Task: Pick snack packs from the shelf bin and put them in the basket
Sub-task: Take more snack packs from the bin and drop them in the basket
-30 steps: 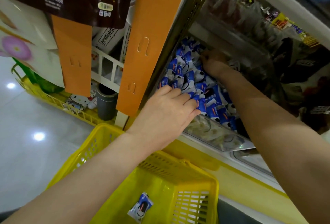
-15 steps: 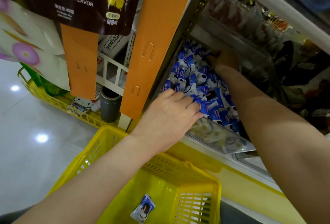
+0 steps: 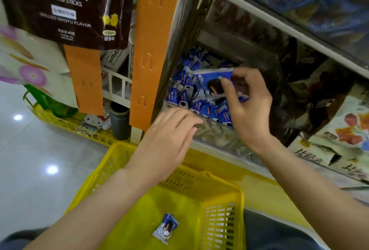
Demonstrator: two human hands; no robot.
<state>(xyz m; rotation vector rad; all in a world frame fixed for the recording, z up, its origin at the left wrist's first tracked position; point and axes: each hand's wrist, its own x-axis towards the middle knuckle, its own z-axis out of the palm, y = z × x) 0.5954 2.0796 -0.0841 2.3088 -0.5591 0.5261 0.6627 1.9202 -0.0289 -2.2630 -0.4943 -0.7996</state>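
A clear shelf bin [image 3: 217, 134] holds several small blue-and-white snack packs [image 3: 187, 94]. My right hand [image 3: 249, 106] is lifted above the bin and pinches one blue-and-white snack pack [image 3: 211, 80] between thumb and fingers. My left hand [image 3: 169, 140] hovers at the bin's front edge with its fingers loosely bent and holds nothing. Below both hands stands the yellow basket [image 3: 219, 219], with one snack pack [image 3: 165, 227] lying on its bottom.
An orange shelf post [image 3: 151, 50] rises left of the bin. A dark potato-stick bag [image 3: 67, 6] hangs at top left. Larger snack bags [image 3: 339, 126] fill the shelf to the right. A second yellow basket [image 3: 65, 124] sits on the shiny floor at left.
My right hand has drawn back out of the bin's far end, lifting a snack pack. My left hand has slid off the packs toward the bin's front edge.
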